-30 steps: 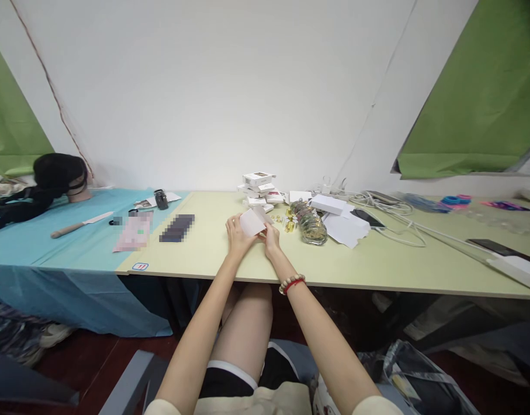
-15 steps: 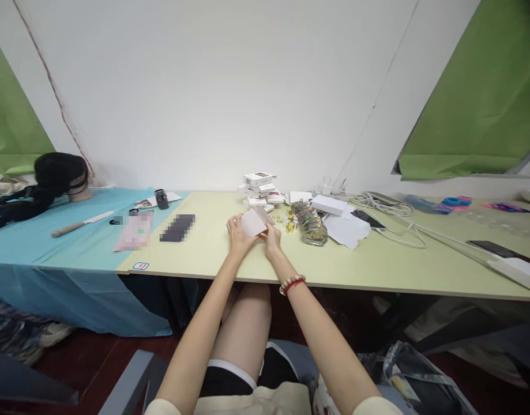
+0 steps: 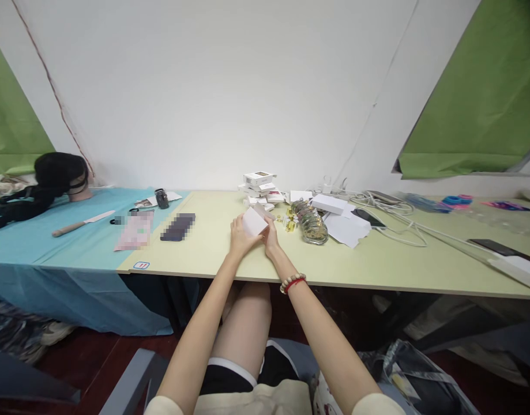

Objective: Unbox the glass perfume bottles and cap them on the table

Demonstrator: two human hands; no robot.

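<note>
Both my hands are together over the near part of the pale green table (image 3: 377,268). They hold a small white card box (image 3: 253,222) between them. My left hand (image 3: 240,239) grips its left side with the fingers curled round it. My right hand (image 3: 271,238), with a bead bracelet on its wrist, pinches the box's right lower corner. A stack of similar small white boxes (image 3: 259,187) stands just behind the hands. Small gold bits (image 3: 288,223) and a glass jar lying on its side (image 3: 310,222) are to the right of the hands.
White papers (image 3: 346,229), a dark phone (image 3: 367,217), cables and a power strip (image 3: 513,266) lie to the right. On the blue cloth at left are a knife (image 3: 81,223), a small dark jar (image 3: 161,199) and a wig head (image 3: 59,176). A bag (image 3: 414,377) sits on the floor.
The hands and the white box have shifted slightly away from me and tipped a little; otherwise the scene is the same.
</note>
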